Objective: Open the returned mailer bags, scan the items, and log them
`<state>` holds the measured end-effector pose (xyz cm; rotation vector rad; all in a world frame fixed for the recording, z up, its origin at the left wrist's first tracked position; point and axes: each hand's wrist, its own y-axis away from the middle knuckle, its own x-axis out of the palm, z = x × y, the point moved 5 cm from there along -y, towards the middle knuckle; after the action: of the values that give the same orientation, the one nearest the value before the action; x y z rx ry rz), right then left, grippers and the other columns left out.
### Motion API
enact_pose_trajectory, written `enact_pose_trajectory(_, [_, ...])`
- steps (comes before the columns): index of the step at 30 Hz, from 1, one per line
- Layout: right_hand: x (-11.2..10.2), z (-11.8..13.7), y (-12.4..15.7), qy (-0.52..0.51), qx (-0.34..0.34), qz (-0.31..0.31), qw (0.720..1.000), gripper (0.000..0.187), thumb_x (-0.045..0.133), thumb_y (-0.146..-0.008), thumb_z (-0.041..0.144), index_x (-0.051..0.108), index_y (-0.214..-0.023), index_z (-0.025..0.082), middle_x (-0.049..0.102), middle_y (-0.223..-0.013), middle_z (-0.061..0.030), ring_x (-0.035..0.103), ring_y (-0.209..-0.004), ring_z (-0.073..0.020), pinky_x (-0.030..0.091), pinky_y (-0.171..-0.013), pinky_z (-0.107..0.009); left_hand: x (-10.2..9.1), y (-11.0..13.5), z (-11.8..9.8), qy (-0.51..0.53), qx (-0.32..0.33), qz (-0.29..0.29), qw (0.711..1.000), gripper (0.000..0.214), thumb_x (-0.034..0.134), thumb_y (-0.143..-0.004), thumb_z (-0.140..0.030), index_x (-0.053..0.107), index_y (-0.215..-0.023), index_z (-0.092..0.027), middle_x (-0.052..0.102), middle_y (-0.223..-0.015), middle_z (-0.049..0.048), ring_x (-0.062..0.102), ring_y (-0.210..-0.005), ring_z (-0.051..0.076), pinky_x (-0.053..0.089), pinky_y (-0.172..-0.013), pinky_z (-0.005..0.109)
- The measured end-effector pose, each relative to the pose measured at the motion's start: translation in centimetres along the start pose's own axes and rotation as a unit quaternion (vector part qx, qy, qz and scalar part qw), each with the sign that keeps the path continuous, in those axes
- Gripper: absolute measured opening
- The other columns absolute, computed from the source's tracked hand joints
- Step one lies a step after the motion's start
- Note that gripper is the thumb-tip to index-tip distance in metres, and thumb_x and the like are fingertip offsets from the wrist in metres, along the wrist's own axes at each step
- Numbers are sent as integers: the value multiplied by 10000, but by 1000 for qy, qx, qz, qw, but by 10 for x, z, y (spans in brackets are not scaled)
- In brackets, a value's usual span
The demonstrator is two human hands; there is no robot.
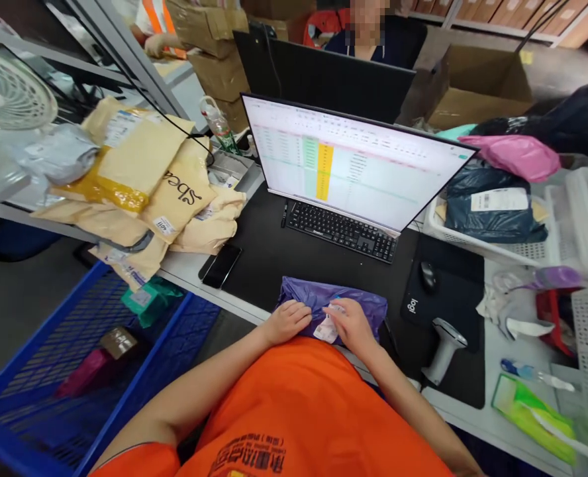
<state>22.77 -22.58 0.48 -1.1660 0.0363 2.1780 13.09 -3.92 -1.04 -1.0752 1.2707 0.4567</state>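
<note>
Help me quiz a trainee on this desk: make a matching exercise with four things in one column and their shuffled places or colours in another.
Column one
1. purple package
2. handheld scanner
3. phone
4. blue crate

Column two
A. black, left of the keyboard
B. with a magenta package inside
C. under the left hand and right hand
D. grey, nearer the person than the mouse

Pairs: 1-C, 2-D, 3-A, 4-B

This looks like a parcel depot, part warehouse, part office: mailers heap the worktop's left end, a labelled parcel lies at its front edge, a scanner near its front right corner, a spreadsheet-filled monitor towards its back edge, cartons stacked beyond.
</note>
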Motion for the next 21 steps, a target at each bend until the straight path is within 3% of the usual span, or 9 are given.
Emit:
enact_pose_trajectory(4, [39, -1, -41, 21, -60, 192, 979, 300, 576, -938, 205, 699, -1207, 255, 597, -1223, -105, 501, -1125, -238, 425, -984, -421, 11, -4, 2, 92, -50, 109, 988, 242, 456, -1010, -157, 682, -1087, -194, 720, -1115, 83, 606, -1083, 202, 456, -1001, 359])
enact_pose_trajectory(6, [55, 0, -44, 8, -91, 277, 956, 228, 597, -929, 238, 713, -1124, 223, 583, -1153, -95, 485, -1065, -222, 424, -932, -385, 15, -1, 3, 141, -100, 168, 970, 258, 430, -1029, -204, 686, -1053, -180, 713, -1084, 92, 613, -1036, 208, 472, -953, 350])
enact_pose_trajectory(8, [65, 4, -42, -11, -120, 325, 938, 165, 624, -904, 248, 721, -1033, 214, 572, -1077, -72, 471, -1006, -205, 418, -888, -355, 16, 3, 0, 168, -122, 201, 957, 264, 433, -1031, -241, 687, -1000, -179, 708, -1000, 77, 619, -950, 200, 481, -881, 326])
enact_pose_trajectory(12, [68, 12, -38, -44, -161, 354, 920, 130, 638, -882, 271, 720, -968, 220, 548, -1043, -54, 450, -979, -198, 401, -882, -356, 9, 7, -9, 202, -100, 234, 946, 241, 467, -1015, -235, 683, -907, -226, 690, -874, 32, 607, -842, 180, 461, -813, 298])
enact_pose_trajectory(16, [52, 10, -40, -40, -228, 356, 905, 194, 633, -916, 398, 721, -929, 226, 551, -1032, -52, 448, -989, -206, 381, -889, -371, 2, 2, -12, 244, -79, 252, 933, 251, 441, -1028, -217, 663, -913, -244, 683, -827, 12, 619, -806, 166, 449, -794, 284])
enact_pose_trajectory(21, [22, -10, -50, 62, -309, 286, 905, 373, 588, -943, 564, 726, -850, 230, 618, -999, -66, 457, -1073, -242, 337, -991, -425, -9, -8, -6, 200, -109, 255, 939, 230, 441, -1025, -231, 643, -915, -212, 691, -774, 40, 621, -733, 193, 438, -739, 315])
